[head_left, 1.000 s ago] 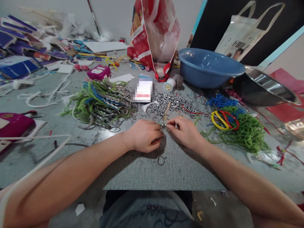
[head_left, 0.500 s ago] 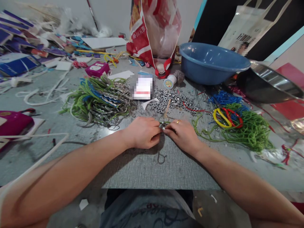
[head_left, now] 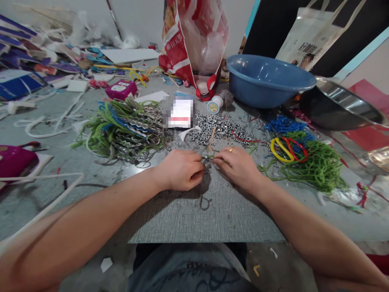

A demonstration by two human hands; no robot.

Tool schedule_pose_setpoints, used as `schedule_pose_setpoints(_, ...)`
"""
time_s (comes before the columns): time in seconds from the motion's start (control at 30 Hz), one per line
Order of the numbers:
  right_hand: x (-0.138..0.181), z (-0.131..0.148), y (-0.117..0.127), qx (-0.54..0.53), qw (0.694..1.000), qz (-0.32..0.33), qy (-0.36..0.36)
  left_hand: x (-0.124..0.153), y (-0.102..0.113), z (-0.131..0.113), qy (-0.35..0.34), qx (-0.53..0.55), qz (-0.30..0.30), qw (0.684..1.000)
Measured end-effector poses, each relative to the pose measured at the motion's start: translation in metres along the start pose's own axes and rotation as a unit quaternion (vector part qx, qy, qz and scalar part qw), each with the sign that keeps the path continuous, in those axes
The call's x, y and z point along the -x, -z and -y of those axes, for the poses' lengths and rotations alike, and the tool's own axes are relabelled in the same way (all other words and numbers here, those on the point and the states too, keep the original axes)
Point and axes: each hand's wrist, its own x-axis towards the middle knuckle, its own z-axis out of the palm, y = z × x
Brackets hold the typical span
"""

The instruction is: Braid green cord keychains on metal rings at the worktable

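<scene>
My left hand is closed in a pinch at the middle of the table. Opposite it, my right hand, with a ring on one finger, pinches too. Between the two sets of fingertips runs a short stretch of greenish cord with a small shiny metal piece on it, probably a nut. A dark grey cord loop lies on the table just below the hands. Just beyond my fingers is a spread of loose metal nuts, with a thin wooden stick among them.
Left stands a heap of green, blue and grey braided cords. To the right lie green cords and scissors with yellow and red handles. Behind are a blue basin, a metal bowl, a thread spool and a red bag.
My right fingertips have drawn a little away from the left ones, so more of the cord shows between them. The whole view has shifted slightly.
</scene>
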Motion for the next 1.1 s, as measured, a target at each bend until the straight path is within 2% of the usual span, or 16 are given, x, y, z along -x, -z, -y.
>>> schedule_pose_setpoints(0.13,0.004,-0.029,0.030,0.029,0.999,0.040,-0.003,0.000,0.005,0.001,-0.002,0.018,-0.039,0.999)
schedule_pose_setpoints(0.23,0.009,-0.045,0.042,0.077,0.987,0.143,0.017,-0.002,0.012,0.004,0.040,0.030,-0.044,0.998)
schedule_pose_setpoints(0.3,0.012,-0.049,0.044,0.107,0.973,0.202,0.024,-0.003,0.019,0.009,0.102,0.028,-0.021,0.994)
schedule_pose_setpoints(0.37,0.012,-0.048,0.043,0.125,0.967,0.221,0.018,-0.003,0.026,0.017,0.162,0.010,0.029,0.986)
schedule_pose_setpoints(0.5,0.010,-0.042,0.038,0.108,0.979,0.172,0.001,0.003,0.039,0.030,0.196,-0.037,0.134,0.971)
schedule_pose_setpoints(0.63,0.007,-0.039,0.032,0.090,0.989,0.115,-0.007,0.010,0.046,0.030,0.196,-0.053,0.189,0.961)
schedule_pose_setpoints(0.77,0.007,-0.034,0.027,0.055,0.996,0.073,0.005,0.009,0.040,0.030,0.198,-0.045,0.239,0.950)
schedule_pose_setpoints(0.87,0.007,-0.029,0.023,0.007,1.000,0.028,0.013,0.004,0.034,0.033,0.181,0.014,0.205,0.962)
schedule_pose_setpoints(0.97,0.008,-0.020,0.019,-0.098,0.995,-0.018,0.008,-0.003,0.034,0.030,0.230,0.141,0.154,0.950)
schedule_pose_setpoints(1.03,0.009,-0.013,0.015,-0.183,0.982,-0.033,-0.012,-0.008,0.035,0.022,0.302,0.264,0.096,0.911)
schedule_pose_setpoints(1.1,0.010,-0.004,0.011,-0.266,0.962,-0.024,-0.053,-0.012,0.035,0.013,0.360,0.400,0.045,0.842)
